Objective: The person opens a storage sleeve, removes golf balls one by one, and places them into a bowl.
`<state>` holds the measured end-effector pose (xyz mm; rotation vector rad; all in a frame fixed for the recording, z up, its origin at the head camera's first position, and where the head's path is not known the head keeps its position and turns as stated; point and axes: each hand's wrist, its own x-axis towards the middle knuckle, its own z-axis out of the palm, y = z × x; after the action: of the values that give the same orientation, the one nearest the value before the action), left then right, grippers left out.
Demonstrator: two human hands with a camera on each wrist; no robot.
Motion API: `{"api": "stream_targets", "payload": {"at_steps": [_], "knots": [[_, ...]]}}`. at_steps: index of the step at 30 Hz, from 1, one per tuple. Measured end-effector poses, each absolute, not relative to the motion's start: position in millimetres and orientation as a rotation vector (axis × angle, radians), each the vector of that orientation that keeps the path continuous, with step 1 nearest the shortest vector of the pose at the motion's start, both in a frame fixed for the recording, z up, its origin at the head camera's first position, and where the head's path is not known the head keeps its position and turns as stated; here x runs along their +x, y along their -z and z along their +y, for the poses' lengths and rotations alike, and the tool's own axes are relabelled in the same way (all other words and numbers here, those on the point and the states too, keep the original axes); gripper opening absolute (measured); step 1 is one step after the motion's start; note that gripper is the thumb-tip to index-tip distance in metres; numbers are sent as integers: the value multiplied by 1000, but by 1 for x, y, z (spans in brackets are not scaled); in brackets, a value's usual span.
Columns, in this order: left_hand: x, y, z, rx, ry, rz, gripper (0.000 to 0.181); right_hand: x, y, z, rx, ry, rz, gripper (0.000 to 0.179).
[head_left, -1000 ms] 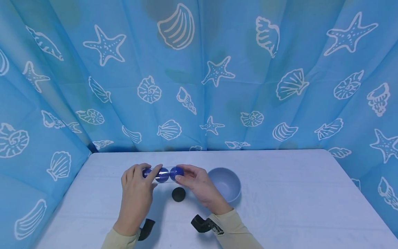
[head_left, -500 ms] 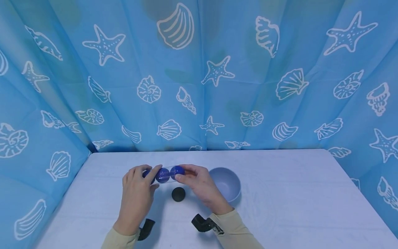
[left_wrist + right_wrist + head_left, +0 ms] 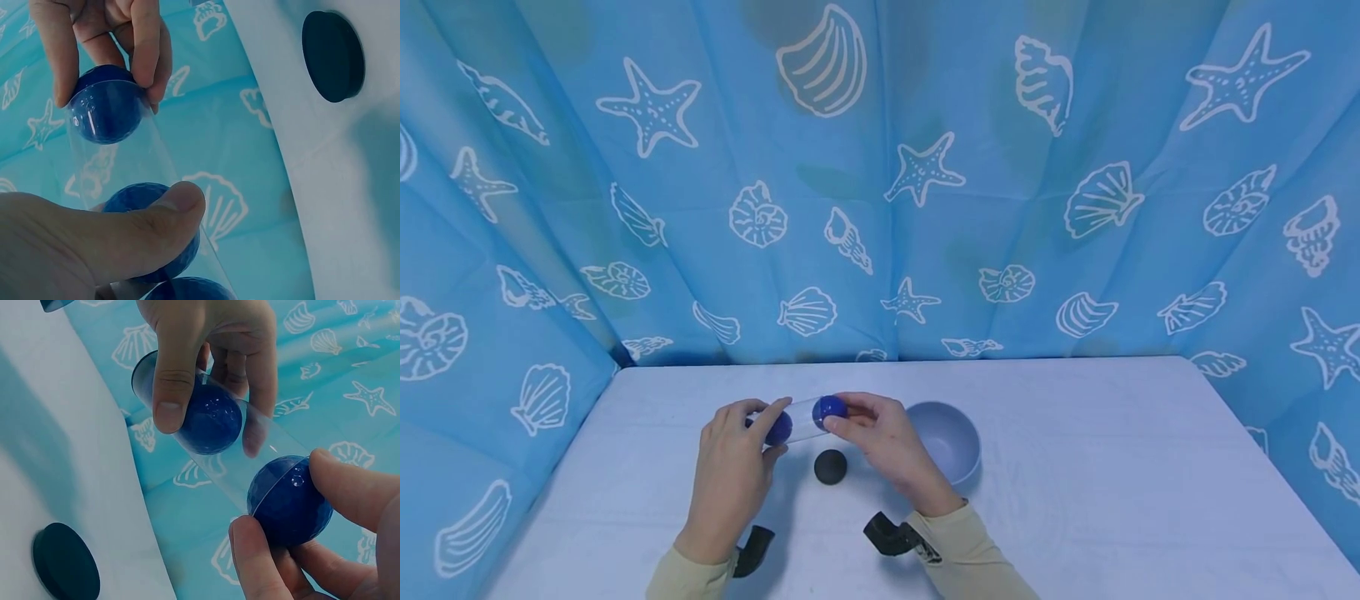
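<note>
A clear plastic tube [image 3: 802, 421] is held above the table, its right end a little higher. My left hand [image 3: 733, 462] grips it, thumb across a blue dimpled ball, like a golf ball [image 3: 211, 422], inside; another ball [image 3: 190, 290] lies deeper, partly hidden. At the tube's open right end, my right hand [image 3: 887, 442] pinches a blue golf ball [image 3: 292, 501] between thumb and fingers. That ball sits half in the mouth, half out, with a gap of bare tube behind it. A round black cap [image 3: 831, 467] lies on the table below the tube.
A blue-grey bowl [image 3: 958, 446] stands just right of and behind the right hand. White cloth covers the table [image 3: 1112, 483]. A blue curtain with shell prints [image 3: 880, 250] hangs behind and at both sides. Black camera mounts [image 3: 891, 535] jut from the wrists.
The middle ball has slid left inside the tube, away from the one at the right end. The end ball has come partly out toward the right, and the tube's right end has risen slightly.
</note>
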<state>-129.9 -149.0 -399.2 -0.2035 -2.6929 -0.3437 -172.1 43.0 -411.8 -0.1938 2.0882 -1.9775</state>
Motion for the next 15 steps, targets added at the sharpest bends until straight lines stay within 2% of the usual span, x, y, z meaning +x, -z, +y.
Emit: {"api": "stream_targets", "payload": {"at_steps": [15], "knots": [[-131, 402, -151, -216, 350, -2679, 61, -172, 408, 48, -192, 1843, 2298, 51]]}}
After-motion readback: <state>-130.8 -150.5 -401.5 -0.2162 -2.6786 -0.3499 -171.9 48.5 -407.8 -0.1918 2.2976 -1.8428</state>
